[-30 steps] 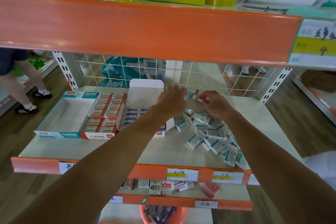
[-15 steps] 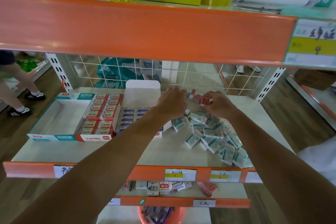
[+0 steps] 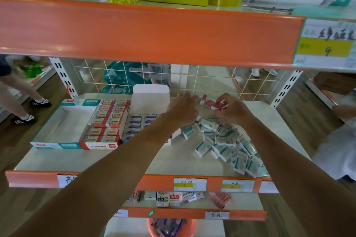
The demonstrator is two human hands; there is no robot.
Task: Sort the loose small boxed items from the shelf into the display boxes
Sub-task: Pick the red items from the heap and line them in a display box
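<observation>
Both my hands reach to the back of the middle shelf [image 3: 107, 161]. My right hand [image 3: 232, 110] pinches a small stack of red-and-white boxes [image 3: 212, 104] held above the shelf. My left hand [image 3: 183, 107] is beside that stack, fingers curled toward its left end; whether it grips anything is hidden. Below them lies a loose heap of teal-and-white small boxes [image 3: 227, 144]. To the left stand three display boxes: a teal one [image 3: 57, 121] mostly empty, a red one [image 3: 107, 123] filled with red boxes, and a white one [image 3: 148, 102] holding blue boxes.
The orange upper shelf edge [image 3: 150, 34] hangs low over the work area. A wire grid [image 3: 202, 81] closes the back. A lower shelf [image 3: 240, 202] carries assorted small cartons. Another person's legs [image 3: 21, 102] stand at far left, and a hand [image 3: 344, 111] shows at far right.
My right hand has lifted the red boxes slightly and drawn them right, closer to my fingers. My left hand has stayed beside them. The view shifted slightly.
</observation>
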